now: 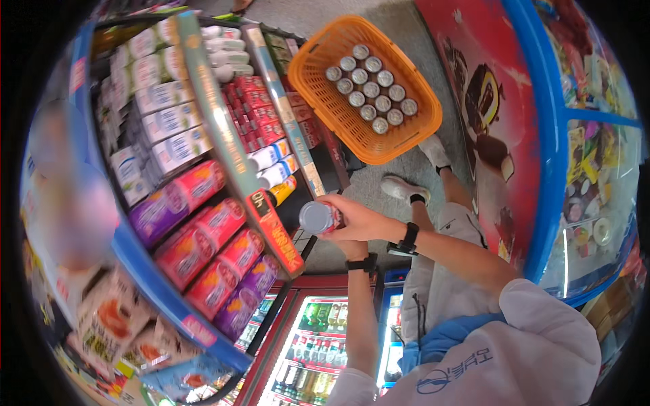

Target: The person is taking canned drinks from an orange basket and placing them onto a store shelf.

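My right hand (358, 217) is closed around a can (316, 218) with a flat grey metal end and a red printed side. Its fingers wrap the can from one side and the thumb from the other. My left hand (354, 248) is close against the right one and mostly hidden behind it, so its grip cannot be made out. Beyond my hands, an orange plastic basket (325, 119) stands on the floor near my feet. Several cans (371, 90) stand upright inside in rows, their silver ends facing up.
A shelf rack at left holds white cartons (170, 122), red boxes (256, 111) and pink and purple packs (208, 243). A red and blue chest freezer (508, 101) flanks the right. Lit drink coolers (315, 350) are at the bottom. A blurred person (76, 203) is at far left.
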A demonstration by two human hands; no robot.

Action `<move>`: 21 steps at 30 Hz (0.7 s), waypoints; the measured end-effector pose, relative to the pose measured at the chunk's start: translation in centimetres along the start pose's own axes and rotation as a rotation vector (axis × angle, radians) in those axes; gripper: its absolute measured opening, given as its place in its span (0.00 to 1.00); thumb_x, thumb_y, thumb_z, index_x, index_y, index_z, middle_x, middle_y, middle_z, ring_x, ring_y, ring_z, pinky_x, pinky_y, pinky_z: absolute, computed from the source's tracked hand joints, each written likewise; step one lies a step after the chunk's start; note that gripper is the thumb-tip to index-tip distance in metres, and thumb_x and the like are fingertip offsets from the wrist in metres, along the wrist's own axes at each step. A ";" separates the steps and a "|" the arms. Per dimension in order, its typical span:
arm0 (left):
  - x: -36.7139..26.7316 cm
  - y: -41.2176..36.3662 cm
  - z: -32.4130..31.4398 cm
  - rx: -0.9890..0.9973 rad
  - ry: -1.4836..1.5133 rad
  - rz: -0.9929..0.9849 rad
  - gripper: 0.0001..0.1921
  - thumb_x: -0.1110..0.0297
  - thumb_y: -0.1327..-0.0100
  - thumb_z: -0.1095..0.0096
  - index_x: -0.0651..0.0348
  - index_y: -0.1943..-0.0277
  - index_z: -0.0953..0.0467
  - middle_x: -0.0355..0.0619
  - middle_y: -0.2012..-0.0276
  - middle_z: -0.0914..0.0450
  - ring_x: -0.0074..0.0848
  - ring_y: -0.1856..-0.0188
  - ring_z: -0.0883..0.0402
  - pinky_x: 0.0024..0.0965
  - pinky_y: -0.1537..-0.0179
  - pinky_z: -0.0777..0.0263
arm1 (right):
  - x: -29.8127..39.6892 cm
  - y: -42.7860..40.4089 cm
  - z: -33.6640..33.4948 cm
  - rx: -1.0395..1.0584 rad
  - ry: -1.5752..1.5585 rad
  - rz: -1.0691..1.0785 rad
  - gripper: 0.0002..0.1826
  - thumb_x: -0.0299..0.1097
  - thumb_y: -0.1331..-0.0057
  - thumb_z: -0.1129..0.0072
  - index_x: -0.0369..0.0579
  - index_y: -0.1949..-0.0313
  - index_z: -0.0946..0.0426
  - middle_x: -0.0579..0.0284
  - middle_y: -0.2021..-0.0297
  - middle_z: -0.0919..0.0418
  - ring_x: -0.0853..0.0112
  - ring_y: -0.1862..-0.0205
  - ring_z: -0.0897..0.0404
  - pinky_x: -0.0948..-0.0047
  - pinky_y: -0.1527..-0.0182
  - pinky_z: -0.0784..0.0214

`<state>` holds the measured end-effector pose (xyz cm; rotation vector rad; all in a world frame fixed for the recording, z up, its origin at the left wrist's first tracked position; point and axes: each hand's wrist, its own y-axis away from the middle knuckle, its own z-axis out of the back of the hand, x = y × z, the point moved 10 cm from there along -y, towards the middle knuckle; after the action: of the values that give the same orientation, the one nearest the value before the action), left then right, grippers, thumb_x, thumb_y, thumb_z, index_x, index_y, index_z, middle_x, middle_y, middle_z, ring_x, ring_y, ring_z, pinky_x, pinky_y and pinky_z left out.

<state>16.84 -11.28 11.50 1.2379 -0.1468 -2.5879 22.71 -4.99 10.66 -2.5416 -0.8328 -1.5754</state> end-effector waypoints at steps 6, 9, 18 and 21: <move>6.2 -0.8 -0.2 0.016 -0.025 0.063 0.34 0.66 0.31 0.37 0.69 0.28 0.45 0.59 0.37 0.34 0.47 0.35 0.31 0.44 0.33 0.38 | -1.2 -4.2 -0.8 0.022 0.213 0.254 0.34 0.33 0.47 0.25 0.45 0.41 0.28 0.48 0.49 0.23 0.52 0.44 0.25 0.58 0.41 0.34; 8.0 -1.6 1.0 0.012 -0.022 0.073 0.34 0.65 0.30 0.38 0.69 0.28 0.45 0.59 0.36 0.34 0.46 0.35 0.31 0.44 0.33 0.38 | -2.4 -5.1 -1.3 0.011 0.285 0.204 0.38 0.29 0.50 0.27 0.45 0.37 0.29 0.49 0.46 0.23 0.52 0.41 0.26 0.57 0.36 0.38; 11.0 -4.6 3.7 -0.080 0.052 0.099 0.34 0.64 0.29 0.39 0.68 0.28 0.46 0.59 0.35 0.35 0.45 0.33 0.32 0.44 0.32 0.39 | -3.0 -7.2 -6.1 0.199 0.530 0.245 0.38 0.29 0.49 0.31 0.40 0.36 0.31 0.46 0.52 0.26 0.50 0.43 0.30 0.56 0.39 0.35; 11.7 -5.1 4.0 -0.132 0.090 0.121 0.34 0.63 0.28 0.39 0.68 0.27 0.46 0.58 0.34 0.36 0.44 0.33 0.33 0.45 0.32 0.40 | -3.0 -7.6 -7.1 0.245 0.545 0.244 0.37 0.29 0.47 0.32 0.38 0.36 0.31 0.45 0.52 0.26 0.50 0.43 0.30 0.57 0.40 0.33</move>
<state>5.73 -9.76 4.22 1.2542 -0.0309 -2.3936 12.41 -1.90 9.70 -1.8265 -0.5779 -1.8136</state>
